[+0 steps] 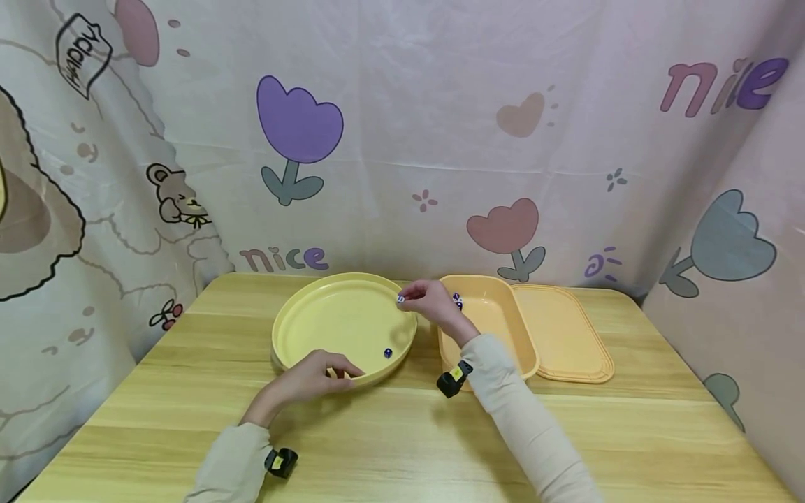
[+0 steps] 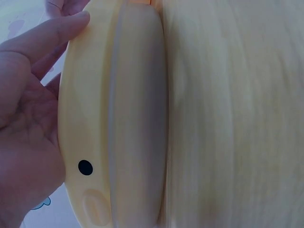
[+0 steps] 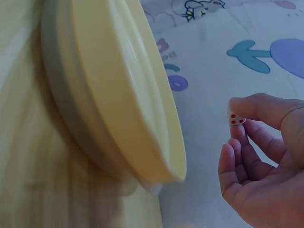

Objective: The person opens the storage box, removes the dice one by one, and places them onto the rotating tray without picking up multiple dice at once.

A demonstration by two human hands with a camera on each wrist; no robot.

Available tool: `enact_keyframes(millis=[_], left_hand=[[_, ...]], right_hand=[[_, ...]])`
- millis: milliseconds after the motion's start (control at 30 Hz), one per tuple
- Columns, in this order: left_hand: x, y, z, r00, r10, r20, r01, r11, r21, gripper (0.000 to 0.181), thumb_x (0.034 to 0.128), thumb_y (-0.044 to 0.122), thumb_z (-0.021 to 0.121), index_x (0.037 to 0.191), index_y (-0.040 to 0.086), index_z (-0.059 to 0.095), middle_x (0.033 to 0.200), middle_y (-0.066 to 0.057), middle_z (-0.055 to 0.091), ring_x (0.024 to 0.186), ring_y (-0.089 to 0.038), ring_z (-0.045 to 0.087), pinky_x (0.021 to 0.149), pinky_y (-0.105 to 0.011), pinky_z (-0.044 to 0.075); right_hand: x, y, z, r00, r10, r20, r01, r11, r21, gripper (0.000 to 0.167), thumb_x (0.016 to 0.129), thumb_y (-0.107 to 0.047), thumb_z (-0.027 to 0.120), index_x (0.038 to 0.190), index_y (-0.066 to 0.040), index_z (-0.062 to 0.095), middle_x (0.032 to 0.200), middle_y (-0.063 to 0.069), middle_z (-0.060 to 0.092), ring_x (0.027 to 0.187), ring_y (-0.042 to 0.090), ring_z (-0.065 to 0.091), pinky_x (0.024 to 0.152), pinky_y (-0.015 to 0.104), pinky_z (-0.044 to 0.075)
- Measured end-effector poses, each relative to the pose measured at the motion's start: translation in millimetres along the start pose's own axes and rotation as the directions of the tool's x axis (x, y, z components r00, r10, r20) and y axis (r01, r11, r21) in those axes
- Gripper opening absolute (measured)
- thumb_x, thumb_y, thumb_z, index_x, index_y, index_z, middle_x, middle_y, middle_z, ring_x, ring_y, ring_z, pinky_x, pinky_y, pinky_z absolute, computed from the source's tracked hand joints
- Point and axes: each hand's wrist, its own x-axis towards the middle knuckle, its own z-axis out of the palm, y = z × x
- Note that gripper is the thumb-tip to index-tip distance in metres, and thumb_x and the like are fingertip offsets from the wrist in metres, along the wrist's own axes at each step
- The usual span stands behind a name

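Observation:
A round yellow tray [image 1: 339, 318] lies on the table, with a dark blue die [image 1: 388, 353] inside near its front right. My left hand [image 1: 307, 381] grips the tray's front rim; in the left wrist view the thumb of that hand [image 2: 31, 109] rests on the tray's outer wall [image 2: 88, 95]. Over the tray's right edge, my right hand [image 1: 434, 304] pinches a small die [image 1: 400, 299] between thumb and fingertips. The right wrist view shows red dots on this pale die [image 3: 236, 118], held by the hand [image 3: 270, 161] clear of the tray [image 3: 114, 95].
Right of the tray stands an orange rectangular box [image 1: 497, 311] with dark blue dice [image 1: 458, 300] inside, partly behind my right wrist. A flat orange lid [image 1: 562, 335] lies beside the box. A patterned curtain [image 1: 402, 140] hangs behind the wooden table [image 1: 377, 447].

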Motion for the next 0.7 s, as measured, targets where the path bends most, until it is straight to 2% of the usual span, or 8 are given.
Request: enact_keyframes(millis=[200, 333, 467, 700], left_hand=[[0.7, -0.2, -0.1, 1.000, 0.002, 0.008, -0.002, 1.000, 0.004, 0.018, 0.0909, 0.017, 0.068, 0.105, 0.007, 0.074, 0.096, 0.006, 0.069, 0.084, -0.007, 0.057, 0.075, -0.027, 0.046], [0.4, 0.0, -0.2, 1.000, 0.001, 0.007, -0.001, 1.000, 0.005, 0.019, 0.0909, 0.017, 0.068, 0.105, 0.007, 0.074, 0.096, 0.006, 0.069, 0.085, -0.007, 0.057, 0.075, -0.027, 0.046], [0.2, 0.5, -0.9, 1.000, -0.001, 0.005, 0.001, 1.000, 0.006, 0.019, 0.0908, 0.017, 0.068, 0.105, 0.007, 0.074, 0.096, 0.005, 0.069, 0.085, -0.007, 0.057, 0.076, -0.027, 0.046], [-0.1, 0.7, -0.6, 1.000, -0.004, 0.007, 0.004, 1.000, 0.006, 0.018, 0.0908, 0.016, 0.068, 0.105, 0.007, 0.075, 0.097, 0.005, 0.069, 0.085, -0.007, 0.057, 0.076, -0.028, 0.046]], right_hand=[[-5.3, -2, 16, 0.999, -0.041, 0.022, 0.041, 0.999, -0.005, 0.015, 0.082, -0.001, 0.074, 0.095, 0.005, 0.070, 0.082, 0.005, 0.067, 0.075, 0.011, 0.060, 0.071, 0.024, 0.050], [-9.0, 2, 25, 0.997, -0.073, -0.002, 0.073, 0.997, 0.020, 0.014, 0.081, 0.002, 0.073, 0.094, 0.008, 0.070, 0.081, 0.008, 0.067, 0.073, 0.011, 0.059, 0.069, 0.025, 0.050], [-11.7, 11, 34, 0.998, -0.058, -0.033, 0.060, 0.996, 0.063, 0.015, 0.080, 0.004, 0.073, 0.093, 0.009, 0.069, 0.079, 0.007, 0.066, 0.073, 0.010, 0.058, 0.069, 0.024, 0.050], [-19.5, 12, 43, 0.999, -0.020, -0.043, 0.021, 0.999, 0.029, 0.014, 0.081, 0.001, 0.074, 0.094, 0.005, 0.070, 0.081, 0.005, 0.065, 0.074, 0.012, 0.057, 0.068, 0.023, 0.048]])
